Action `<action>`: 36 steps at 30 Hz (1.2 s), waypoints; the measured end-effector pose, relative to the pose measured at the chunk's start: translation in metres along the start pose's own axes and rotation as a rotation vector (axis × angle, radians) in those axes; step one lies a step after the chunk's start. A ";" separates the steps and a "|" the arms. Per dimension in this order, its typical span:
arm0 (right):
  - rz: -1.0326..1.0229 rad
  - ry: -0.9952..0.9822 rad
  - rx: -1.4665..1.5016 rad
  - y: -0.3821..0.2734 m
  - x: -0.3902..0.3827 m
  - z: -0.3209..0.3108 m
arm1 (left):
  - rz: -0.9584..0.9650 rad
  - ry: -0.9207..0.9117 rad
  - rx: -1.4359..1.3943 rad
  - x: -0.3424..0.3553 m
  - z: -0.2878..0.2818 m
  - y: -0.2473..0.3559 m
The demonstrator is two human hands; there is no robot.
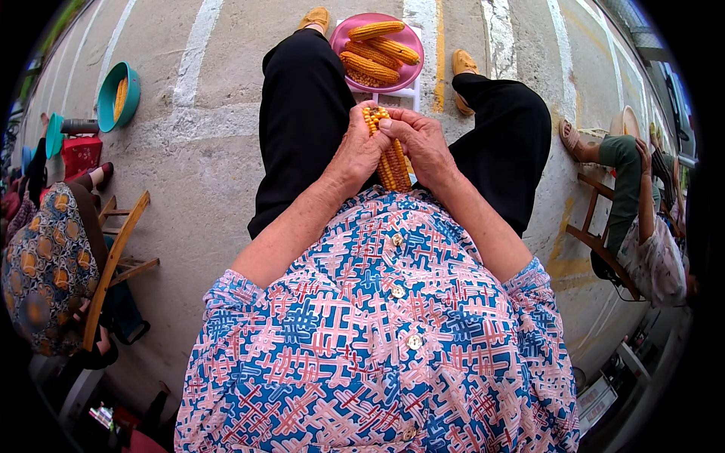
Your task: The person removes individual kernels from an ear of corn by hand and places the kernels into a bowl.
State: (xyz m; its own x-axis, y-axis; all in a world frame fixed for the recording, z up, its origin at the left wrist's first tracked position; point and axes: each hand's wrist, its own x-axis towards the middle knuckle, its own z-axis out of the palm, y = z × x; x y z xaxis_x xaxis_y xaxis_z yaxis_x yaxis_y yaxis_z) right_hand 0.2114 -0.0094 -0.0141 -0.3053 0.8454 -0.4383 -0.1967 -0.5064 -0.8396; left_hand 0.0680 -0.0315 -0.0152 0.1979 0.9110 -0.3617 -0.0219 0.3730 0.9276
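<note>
Holding one corn cob (393, 167) in front of the body, above the lap, between left hand (356, 147) and right hand (424, 145). Gripped around its far part, with the long axis running from far to near, tilted a little left at the far tip and a little right at the near end, close to the patterned shirt (377, 272). Curled in from both sides, fingers spread no wider than the thickness of the cob; right thumb laid over the top, across the rows of kernels, left fingers bent along the left flank. Impossible to tell the exact placing of the fingertips underneath, hidden by cob and knuckles.

Equally near to both hands, in contact with each, so with no reach to cover. Turning, by judgement, on the right thumb: set crosswise to the long axis, just beside a darker, apparently bare patch near the far tip. Likely to call for pressure on the rows there, with a steady hold from the left; perhaps prone to swing at the near end, without any visible finger around it. Straight ahead on the far side, apart from the hands, a pink basin (414, 64) with more cobs (376, 29) and loose kernels (364, 78) inside.
</note>
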 end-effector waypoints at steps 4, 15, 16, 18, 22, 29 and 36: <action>-0.009 -0.011 0.011 0.002 0.001 0.000 | 0.003 -0.010 -0.004 -0.001 -0.001 0.000; 0.030 -0.001 0.147 0.010 0.002 -0.004 | -0.014 0.005 -0.030 0.000 -0.001 -0.002; 0.028 -0.008 0.157 0.010 0.002 -0.005 | -0.012 0.005 -0.021 0.000 -0.001 -0.001; 0.024 -0.021 0.177 0.010 0.003 -0.006 | -0.008 0.004 -0.003 -0.002 -0.001 0.000; 0.014 -0.037 0.109 0.005 0.001 0.001 | -0.024 0.008 0.036 -0.003 -0.002 0.007; 0.002 -0.052 0.052 0.004 0.000 -0.001 | -0.035 -0.003 -0.001 -0.003 -0.002 0.006; -0.012 -0.059 0.044 0.009 0.002 -0.006 | -0.025 -0.028 0.005 -0.002 -0.003 0.006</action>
State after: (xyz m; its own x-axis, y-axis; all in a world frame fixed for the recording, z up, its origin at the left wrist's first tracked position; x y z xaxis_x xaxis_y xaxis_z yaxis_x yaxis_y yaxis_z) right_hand 0.2140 -0.0111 -0.0248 -0.3572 0.8404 -0.4075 -0.2409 -0.5044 -0.8292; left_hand 0.0641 -0.0306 -0.0094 0.2256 0.8963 -0.3818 -0.0114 0.3943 0.9189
